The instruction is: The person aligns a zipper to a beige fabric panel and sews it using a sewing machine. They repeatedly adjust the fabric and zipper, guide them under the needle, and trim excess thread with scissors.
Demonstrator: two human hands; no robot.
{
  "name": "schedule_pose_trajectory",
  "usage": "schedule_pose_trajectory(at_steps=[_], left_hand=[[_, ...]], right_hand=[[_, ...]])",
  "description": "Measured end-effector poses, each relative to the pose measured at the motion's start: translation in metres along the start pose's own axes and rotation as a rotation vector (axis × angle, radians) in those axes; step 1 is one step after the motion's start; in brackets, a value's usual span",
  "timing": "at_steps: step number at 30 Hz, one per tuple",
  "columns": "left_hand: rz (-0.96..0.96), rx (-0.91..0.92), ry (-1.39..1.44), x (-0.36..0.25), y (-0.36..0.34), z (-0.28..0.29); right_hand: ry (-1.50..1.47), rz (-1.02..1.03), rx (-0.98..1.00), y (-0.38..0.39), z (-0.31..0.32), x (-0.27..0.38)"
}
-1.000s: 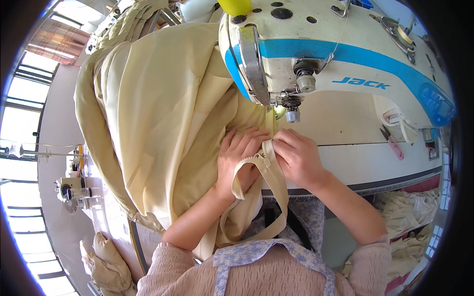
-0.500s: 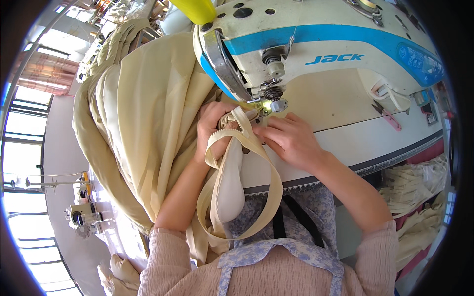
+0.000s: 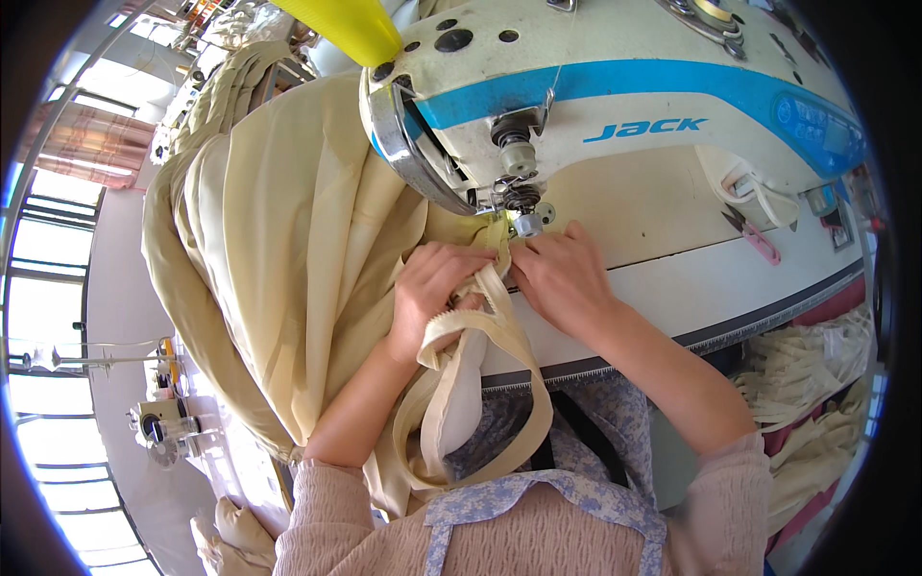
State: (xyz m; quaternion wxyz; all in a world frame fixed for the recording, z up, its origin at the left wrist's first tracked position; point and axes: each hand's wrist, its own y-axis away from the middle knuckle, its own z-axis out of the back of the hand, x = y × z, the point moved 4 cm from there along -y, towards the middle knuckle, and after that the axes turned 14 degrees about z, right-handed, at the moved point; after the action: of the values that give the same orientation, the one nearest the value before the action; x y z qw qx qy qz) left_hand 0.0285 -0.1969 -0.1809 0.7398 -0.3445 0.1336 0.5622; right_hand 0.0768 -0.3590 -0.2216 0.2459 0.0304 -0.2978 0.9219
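Note:
A cream zipper tape [image 3: 544, 408] runs up to the presser foot area of the sewing machine [image 3: 653, 104], its long loop hanging down over my lap. My left hand [image 3: 432, 288] is closed on the tape just left of the needle area, fingers bent over it and the cloth. On the other side my right hand [image 3: 565, 276] pinches the tape's edge close to the needle, fingertips partly hidden. A big beige fabric [image 3: 279, 240] spreads in folds from the needle to the left. A white piece of cloth [image 3: 466, 394] hangs inside the tape loop.
Pink-handled thread snips [image 3: 761, 242] lie on the table at the right. A ruler strip [image 3: 691, 341] lines the table's front edge. Bundled pale cloth [image 3: 807, 365] sits lower right. A yellow cone-like object [image 3: 346, 29] stands by the machine head.
Both hands have come closer together at the needle. My left hand has turned further over the work. The tape's upper part now lies up at the presser foot. The view has shifted slightly.

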Motion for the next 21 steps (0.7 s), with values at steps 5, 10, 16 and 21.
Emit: schedule_pose_trajectory(at_steps=[5, 10, 16, 21], left_hand=[[0.043, 0.103, -0.003, -0.004, 0.009, -0.007], [0.490, 0.089, 0.388, 0.011, 0.015, -0.005], [0.447, -0.039, 0.310, 0.012, 0.010, -0.002], [0.066, -0.100, -0.090, 0.003, -0.001, -0.002]], right_hand=[[-0.005, 0.111, -0.063, 0.008, 0.021, 0.001], [-0.124, 0.318, -0.059, 0.012, 0.016, 0.006], [-0.173, 0.321, -0.033, 0.018, 0.004, 0.007], [-0.147, 0.407, -0.040, 0.023, 0.010, 0.016]])
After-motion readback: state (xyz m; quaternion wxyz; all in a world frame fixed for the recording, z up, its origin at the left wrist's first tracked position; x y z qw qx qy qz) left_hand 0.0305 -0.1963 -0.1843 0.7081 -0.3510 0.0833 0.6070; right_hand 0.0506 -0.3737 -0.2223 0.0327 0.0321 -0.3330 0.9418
